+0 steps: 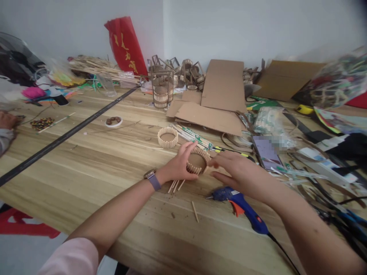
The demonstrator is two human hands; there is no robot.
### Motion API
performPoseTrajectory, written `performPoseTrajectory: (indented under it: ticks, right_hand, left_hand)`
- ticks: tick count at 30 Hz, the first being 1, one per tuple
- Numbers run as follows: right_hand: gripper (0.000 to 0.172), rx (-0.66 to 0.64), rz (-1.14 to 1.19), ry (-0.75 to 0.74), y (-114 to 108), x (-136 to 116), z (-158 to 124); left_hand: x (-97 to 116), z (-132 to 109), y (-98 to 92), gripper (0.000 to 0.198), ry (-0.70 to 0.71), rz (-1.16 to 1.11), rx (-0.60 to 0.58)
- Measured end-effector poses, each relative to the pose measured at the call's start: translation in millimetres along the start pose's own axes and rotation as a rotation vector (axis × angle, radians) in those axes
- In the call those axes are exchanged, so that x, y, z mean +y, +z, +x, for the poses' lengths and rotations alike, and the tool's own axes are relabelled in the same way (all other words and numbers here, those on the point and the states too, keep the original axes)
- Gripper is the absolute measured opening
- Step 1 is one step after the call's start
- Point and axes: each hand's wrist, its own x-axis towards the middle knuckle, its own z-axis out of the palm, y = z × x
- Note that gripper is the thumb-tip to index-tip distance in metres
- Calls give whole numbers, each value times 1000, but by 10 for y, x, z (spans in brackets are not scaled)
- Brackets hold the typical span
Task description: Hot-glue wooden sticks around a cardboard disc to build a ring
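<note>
A small round basket (198,162) with a cardboard base and a wall of short wooden sticks sits on the table in front of me. Curved around its left side is my left hand (183,165), thumb at the near edge and fingers at the far edge. My right hand (232,170) hovers just right of the basket, fingers and thumb apart and nothing seen between them; whether a fingertip touches the wall I cannot tell. A blue glue gun (243,208) lies below my right hand. Several loose sticks (175,186) lie below my left hand, and a single stick (195,211) lies nearer me.
Another round stick basket (168,138) stands just behind. Wrapped sticks (195,135), cardboard sheets (212,116) and a phone (267,152) lie beyond. A dark bar (71,131) crosses the table's left side. Another person's hand (8,120) rests at the far left.
</note>
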Motion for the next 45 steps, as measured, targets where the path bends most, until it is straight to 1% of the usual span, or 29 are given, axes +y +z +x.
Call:
performPoseTrajectory:
  ticks: [2, 4, 6, 7, 9, 11, 15, 18, 20, 22, 25, 27, 29, 31, 33, 35, 38, 41, 43, 45]
  right_hand:
    - [18, -102, 33, 99, -70, 5, -186]
    - [29, -232, 85, 262, -77, 36, -418]
    - [30, -399, 160, 433, -35, 81, -646]
    - [29, -458, 184, 493, -1, 102, -743]
    - [24, -497, 210, 580, 86, 132, -881]
    - [20, -471, 245, 616, 185, 141, -941]
    - [20, -358, 302, 646, 351, 130, -920]
    - [22, -298, 361, 664, 401, 138, -915]
    - [23, -252, 486, 666, 409, 163, -942]
    - [27, -190, 661, 681, 408, 195, -977]
    - [40, -132, 883, 683, 397, 219, -1009]
    - [47, -105, 964, 680, 396, 204, -1009]
    - [50, -43, 1002, 722, 414, 168, -1000]
    - [49, 35, 1013, 795, 454, 120, -988]
    - [43, 103, 1038, 845, 506, 71, -974]
    - [38, 137, 1100, 872, 552, 17, -957]
    - [32, 140, 1198, 903, 581, -84, -919]
    - [25, 82, 1271, 850, 563, -205, -878]
    - [23, 41, 1268, 819, 546, -271, -860]
    - [25, 22, 1233, 820, 538, -308, -853]
  left_hand:
    - [3, 5, 8, 125, -27, -5, 6]
    - [15, 7, 21, 128, -46, 7, 9]
    - [37, 5, 33, 126, -54, 30, 16]
    - [49, 4, 38, 125, -57, 39, 22]
    - [71, 0, 44, 122, -59, 54, 39]
    - [81, -5, 48, 118, -57, 61, 51]
    - [53, -13, 62, 115, -47, 66, 72]
    - [19, -14, 67, 117, -53, 77, 79]
    - [11, -10, 61, 119, -59, 78, 74]
    - [16, -5, 48, 120, -68, 74, 68]
    - [35, 1, 24, 118, -88, 62, 48]
    - [42, 0, 11, 118, -93, 51, 32]
    - [43, -5, 4, 119, -84, 42, 21]
    - [42, -11, 1, 118, -69, 38, 18]
    - [46, -14, 0, 116, -63, 36, 22]
    - [59, -13, -3, 114, -69, 38, 27]
    - [79, -6, -10, 114, -77, 44, 27]
    - [78, 0, -12, 115, -83, 47, 25]
    - [62, 1, -8, 115, -87, 49, 29]
    - [42, 1, -2, 116, -86, 51, 32]
